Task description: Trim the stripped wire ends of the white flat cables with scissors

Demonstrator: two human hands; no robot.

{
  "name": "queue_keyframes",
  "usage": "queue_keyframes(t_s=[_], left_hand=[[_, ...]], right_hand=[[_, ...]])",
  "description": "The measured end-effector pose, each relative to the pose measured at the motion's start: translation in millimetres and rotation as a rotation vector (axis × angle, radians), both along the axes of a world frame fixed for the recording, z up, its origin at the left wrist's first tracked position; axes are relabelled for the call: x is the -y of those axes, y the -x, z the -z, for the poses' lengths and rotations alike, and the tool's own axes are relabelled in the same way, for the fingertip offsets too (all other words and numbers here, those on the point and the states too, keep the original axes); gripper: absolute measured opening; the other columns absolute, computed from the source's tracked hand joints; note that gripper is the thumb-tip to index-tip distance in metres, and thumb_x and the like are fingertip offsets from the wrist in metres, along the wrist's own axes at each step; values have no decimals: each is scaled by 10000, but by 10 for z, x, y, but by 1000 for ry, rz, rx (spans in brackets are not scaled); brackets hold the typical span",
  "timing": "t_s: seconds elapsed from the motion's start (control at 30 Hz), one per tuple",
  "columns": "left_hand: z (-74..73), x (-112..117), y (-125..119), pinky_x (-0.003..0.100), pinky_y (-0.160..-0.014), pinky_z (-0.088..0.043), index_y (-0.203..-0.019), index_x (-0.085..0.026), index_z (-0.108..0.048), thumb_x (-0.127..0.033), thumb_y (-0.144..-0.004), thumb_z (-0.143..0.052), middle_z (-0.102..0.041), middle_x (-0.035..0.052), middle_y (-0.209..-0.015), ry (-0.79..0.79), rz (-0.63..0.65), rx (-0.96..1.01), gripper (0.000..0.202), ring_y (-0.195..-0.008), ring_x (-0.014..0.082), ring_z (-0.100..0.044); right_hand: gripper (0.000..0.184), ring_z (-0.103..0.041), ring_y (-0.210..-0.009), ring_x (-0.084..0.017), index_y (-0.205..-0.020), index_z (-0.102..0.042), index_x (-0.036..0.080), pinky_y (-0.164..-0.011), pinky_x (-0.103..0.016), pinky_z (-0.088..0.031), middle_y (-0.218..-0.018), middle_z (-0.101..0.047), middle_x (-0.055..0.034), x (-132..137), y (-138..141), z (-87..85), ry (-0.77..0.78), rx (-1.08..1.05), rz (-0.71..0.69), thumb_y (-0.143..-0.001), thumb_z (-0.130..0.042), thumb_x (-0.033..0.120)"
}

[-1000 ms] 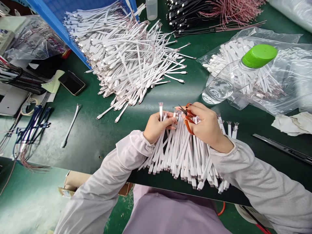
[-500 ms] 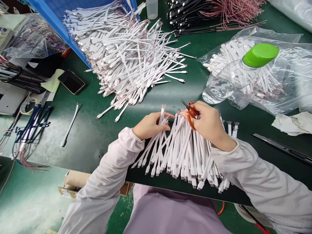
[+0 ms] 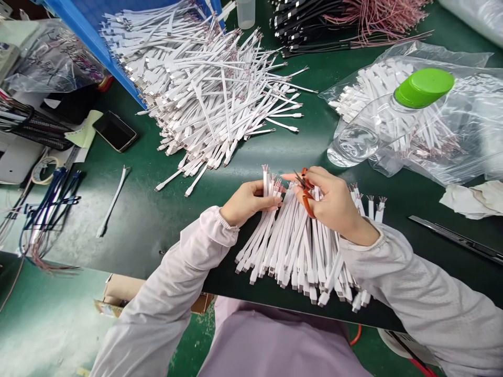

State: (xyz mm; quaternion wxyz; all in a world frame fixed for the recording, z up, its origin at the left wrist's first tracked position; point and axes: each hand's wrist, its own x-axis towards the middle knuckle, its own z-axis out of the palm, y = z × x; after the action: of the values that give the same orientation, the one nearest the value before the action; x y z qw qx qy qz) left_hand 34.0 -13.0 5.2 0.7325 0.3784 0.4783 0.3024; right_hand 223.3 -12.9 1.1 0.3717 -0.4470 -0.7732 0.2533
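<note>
My left hand (image 3: 248, 201) is closed around a bunch of white flat cables (image 3: 266, 178), just below their stripped ends, where thin pinkish wires fan out. In my right hand (image 3: 338, 204) are small orange-handled scissors (image 3: 307, 203), their dark pointed blades aimed up and to the left. Both hands are over a row of white cables (image 3: 293, 241), whose connector ends lie towards the table's front edge. Some cable tops are hidden behind my right hand; a few more stick out to its right.
A large heap of white cables (image 3: 212, 94) spills from a blue bin (image 3: 84, 36). Right of it are a green-capped bottle (image 3: 353, 144), plastic bags with cables (image 3: 436, 141) and a utility knife (image 3: 451, 238). A phone (image 3: 115, 131) and a single cable (image 3: 113, 201) lie left.
My left hand has moved slightly right, and the leftmost cables have been drawn in towards the rest of the row. The scissors have turned a little in my right hand.
</note>
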Motion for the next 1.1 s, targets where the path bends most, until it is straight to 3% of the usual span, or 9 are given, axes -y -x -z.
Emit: queue_keyframes(t_s=[0.23, 0.57, 0.7, 0.83, 1.1], left_hand=[[25, 11, -61, 173, -423, -336, -828, -117, -596, -230, -647, -783, -560, -26, -692, -84, -51, -75, 283, -510, 36, -443], [42, 24, -71, 188, -406, -337, -833, -130, -580, -261, -648, -784, -546, -28, -715, -135, -64, -87, 306, -485, 31, -421], [65, 26, -71, 179, -409, -347, -816, -132, -579, -248, -639, -789, -566, -18, -715, -131, -101, -93, 298, -540, 59, -494], [88, 28, -66, 173, -426, -365, -826, -138, -571, -241, -632, -795, -614, 16, -758, -105, -128, -87, 313, -730, 155, -639], [82, 25, -80, 189, -472, -412, -836, -125, -583, -220, -616, -802, -623, 18, -751, -75, -157, -51, 325, -737, 158, -637]], right_hand=[[142, -507, -676, -170, -785, -648, 188, -621, -299, -401, -731, -525, -26, 1, -2, 13, 66, -35, 26, -757, -537, 103], [130, -537, -719, -190, -669, -586, 199, -649, -318, -421, -761, -575, -44, 5, 3, -6, 14, 1, 30, -746, -534, 108], [129, -525, -695, -192, -682, -608, 208, -626, -319, -417, -711, -563, -38, 5, -2, -21, -18, 6, 64, -758, -544, 126], [180, -530, -681, -193, -767, -668, 216, -603, -311, -418, -667, -545, -24, 7, -10, -9, -37, -15, 105, -747, -529, 103], [174, -508, -679, -191, -771, -649, 200, -608, -314, -411, -686, -549, -31, 11, 17, -13, -87, 33, 36, -737, -516, 93]])
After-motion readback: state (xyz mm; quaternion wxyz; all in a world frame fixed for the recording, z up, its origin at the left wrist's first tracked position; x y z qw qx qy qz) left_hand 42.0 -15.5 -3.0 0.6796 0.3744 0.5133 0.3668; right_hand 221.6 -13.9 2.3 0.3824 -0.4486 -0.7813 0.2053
